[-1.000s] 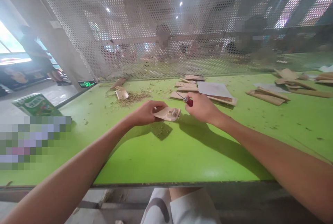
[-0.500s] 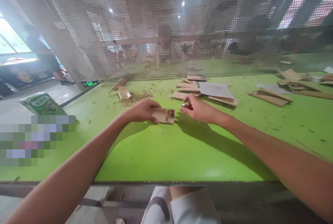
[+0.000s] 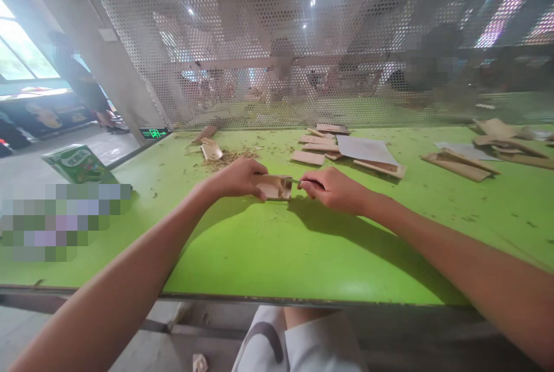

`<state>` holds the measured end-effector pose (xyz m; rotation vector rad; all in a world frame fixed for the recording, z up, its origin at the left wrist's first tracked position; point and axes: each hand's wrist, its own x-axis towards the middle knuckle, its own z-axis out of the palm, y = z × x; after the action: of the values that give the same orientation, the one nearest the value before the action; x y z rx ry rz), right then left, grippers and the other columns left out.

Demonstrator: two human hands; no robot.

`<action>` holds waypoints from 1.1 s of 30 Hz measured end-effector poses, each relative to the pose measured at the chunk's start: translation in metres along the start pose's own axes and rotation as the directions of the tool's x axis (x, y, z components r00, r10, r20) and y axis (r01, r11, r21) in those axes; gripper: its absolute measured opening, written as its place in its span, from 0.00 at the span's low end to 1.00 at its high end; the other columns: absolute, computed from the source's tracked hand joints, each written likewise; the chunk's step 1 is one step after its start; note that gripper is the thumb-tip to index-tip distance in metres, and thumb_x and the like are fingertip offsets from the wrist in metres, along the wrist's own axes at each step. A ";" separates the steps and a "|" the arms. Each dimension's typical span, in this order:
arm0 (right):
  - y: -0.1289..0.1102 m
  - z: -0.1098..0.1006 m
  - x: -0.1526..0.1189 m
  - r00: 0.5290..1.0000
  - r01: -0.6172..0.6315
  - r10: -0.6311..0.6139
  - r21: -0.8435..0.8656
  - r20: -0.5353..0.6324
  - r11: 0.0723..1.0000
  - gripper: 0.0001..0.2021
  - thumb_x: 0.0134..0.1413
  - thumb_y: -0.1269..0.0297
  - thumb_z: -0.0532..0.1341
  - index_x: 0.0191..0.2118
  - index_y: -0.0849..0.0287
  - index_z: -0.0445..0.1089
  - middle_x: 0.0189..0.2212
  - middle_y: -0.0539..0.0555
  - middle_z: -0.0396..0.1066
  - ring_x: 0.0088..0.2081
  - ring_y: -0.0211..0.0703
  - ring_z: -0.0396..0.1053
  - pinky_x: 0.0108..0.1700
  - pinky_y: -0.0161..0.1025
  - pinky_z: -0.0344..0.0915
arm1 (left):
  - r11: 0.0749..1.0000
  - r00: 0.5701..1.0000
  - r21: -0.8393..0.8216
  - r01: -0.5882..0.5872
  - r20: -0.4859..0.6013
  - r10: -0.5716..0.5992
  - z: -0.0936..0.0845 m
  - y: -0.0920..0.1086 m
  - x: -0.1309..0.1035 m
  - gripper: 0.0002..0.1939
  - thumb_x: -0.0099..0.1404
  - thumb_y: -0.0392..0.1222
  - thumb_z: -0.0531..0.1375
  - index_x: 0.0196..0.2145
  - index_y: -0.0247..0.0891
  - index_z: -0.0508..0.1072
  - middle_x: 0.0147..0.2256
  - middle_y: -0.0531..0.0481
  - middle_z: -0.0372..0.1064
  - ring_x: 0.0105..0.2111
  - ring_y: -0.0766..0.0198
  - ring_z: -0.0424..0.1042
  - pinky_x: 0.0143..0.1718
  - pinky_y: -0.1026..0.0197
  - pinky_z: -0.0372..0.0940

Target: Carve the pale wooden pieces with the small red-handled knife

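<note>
My left hand [image 3: 243,179] is closed around a short split piece of bamboo [image 3: 272,187], thumb along its near edge. Its hollow, pale inner face is turned up, with a darker, rough area at the right end. In my right hand [image 3: 331,188] a slim carving knife [image 3: 295,181] is gripped, its dark reddish handle mostly covered by the fingers. The thin tool points left and meets or overlaps the bamboo's right end; exact contact is too small to tell.
Wood shavings [image 3: 234,156] and a curled bamboo offcut [image 3: 212,149] lie behind my left hand. Several bamboo strips [image 3: 318,147] and a white paper sheet [image 3: 367,149] lie behind my right hand. A green box [image 3: 80,164] stands left. A perforated screen [image 3: 268,43] backs the green table [image 3: 277,262].
My right hand has turned and closed on the knife, bringing its tip left to the bamboo's right end. The left hand keeps its hold. The camera view has shifted slightly.
</note>
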<state>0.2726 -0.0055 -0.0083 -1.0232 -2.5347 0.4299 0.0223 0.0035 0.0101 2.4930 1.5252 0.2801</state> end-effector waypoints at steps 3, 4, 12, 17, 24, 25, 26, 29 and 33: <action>0.001 0.007 0.002 1.000 0.012 -0.011 -0.098 0.005 0.995 0.16 0.63 0.60 0.49 0.30 0.60 0.68 0.21 0.51 0.66 0.23 0.36 0.56 0.28 0.36 0.46 | 0.998 0.999 0.057 -0.031 -0.025 0.032 -0.004 0.005 -0.002 0.14 0.49 0.50 0.66 0.31 0.40 0.77 0.27 0.53 0.72 0.27 0.64 0.67 0.28 0.62 0.54; 0.001 0.009 0.002 1.000 0.014 -0.013 -0.121 0.011 0.992 0.16 0.63 0.60 0.49 0.30 0.60 0.68 0.22 0.51 0.66 0.23 0.36 0.56 0.28 0.36 0.46 | 0.997 0.999 0.068 -0.035 -0.028 0.037 -0.005 0.007 -0.003 0.14 0.49 0.50 0.66 0.32 0.40 0.77 0.27 0.53 0.72 0.27 0.64 0.66 0.28 0.62 0.54; 0.002 0.017 0.002 0.998 0.052 -0.057 -0.195 -0.024 0.979 0.14 0.63 0.62 0.50 0.30 0.60 0.68 0.25 0.53 0.69 0.26 0.37 0.57 0.30 0.36 0.47 | 0.993 0.996 0.092 -0.068 -0.053 0.073 -0.007 0.012 -0.007 0.12 0.49 0.48 0.65 0.30 0.39 0.77 0.25 0.53 0.70 0.25 0.65 0.64 0.27 0.62 0.53; 0.001 0.016 0.003 1.000 0.007 -0.009 -0.163 -0.012 0.987 0.18 0.64 0.59 0.48 0.28 0.59 0.67 0.21 0.50 0.65 0.23 0.36 0.55 0.28 0.36 0.45 | 0.997 0.996 0.041 -0.068 -0.052 0.070 -0.006 0.013 -0.007 0.10 0.50 0.46 0.63 0.30 0.39 0.76 0.25 0.53 0.70 0.25 0.65 0.65 0.27 0.63 0.54; 0.002 0.014 0.004 0.999 -0.016 0.020 -0.163 0.025 0.986 0.17 0.62 0.58 0.49 0.25 0.58 0.66 0.19 0.48 0.63 0.22 0.35 0.54 0.27 0.37 0.43 | 0.993 0.993 0.107 -0.052 -0.100 0.063 -0.002 0.012 -0.005 0.15 0.61 0.47 0.55 0.23 0.37 0.73 0.21 0.51 0.67 0.20 0.68 0.60 0.24 0.62 0.54; 0.003 0.014 0.004 1.000 -0.010 0.015 -0.167 0.024 0.986 0.17 0.62 0.59 0.50 0.26 0.58 0.67 0.19 0.48 0.64 0.22 0.35 0.54 0.27 0.37 0.43 | 0.989 0.991 0.135 -0.053 -0.114 0.069 -0.001 0.012 -0.005 0.15 0.61 0.47 0.54 0.22 0.37 0.72 0.20 0.50 0.66 0.19 0.68 0.60 0.23 0.62 0.53; 0.003 0.014 0.004 1.000 -0.008 0.012 -0.167 0.021 0.986 0.16 0.61 0.59 0.50 0.26 0.58 0.67 0.19 0.48 0.64 0.21 0.35 0.54 0.27 0.37 0.43 | 0.986 0.990 0.156 -0.055 -0.123 0.075 0.000 0.011 -0.005 0.15 0.62 0.46 0.54 0.22 0.37 0.71 0.20 0.50 0.66 0.19 0.68 0.59 0.23 0.62 0.53; 0.003 0.013 0.004 1.000 -0.016 0.020 -0.154 0.020 0.988 0.16 0.61 0.59 0.51 0.27 0.58 0.69 0.19 0.48 0.65 0.22 0.35 0.55 0.27 0.37 0.44 | 0.982 0.989 0.179 -0.054 -0.124 0.078 0.003 0.010 -0.004 0.13 0.63 0.45 0.53 0.25 0.36 0.71 0.23 0.48 0.67 0.20 0.67 0.61 0.23 0.62 0.53; 0.002 0.012 0.005 0.999 -0.028 0.033 -0.146 0.034 0.989 0.15 0.61 0.59 0.52 0.29 0.58 0.71 0.21 0.49 0.68 0.22 0.36 0.56 0.27 0.37 0.45 | 0.980 0.993 0.187 -0.066 -0.079 0.082 0.006 0.010 -0.004 0.12 0.64 0.43 0.51 0.30 0.36 0.71 0.27 0.47 0.70 0.23 0.65 0.63 0.25 0.62 0.53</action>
<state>0.2651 -0.0027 -0.0188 -1.1175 -2.6179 0.2774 0.0305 -0.0045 0.0065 2.7186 1.5585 0.2737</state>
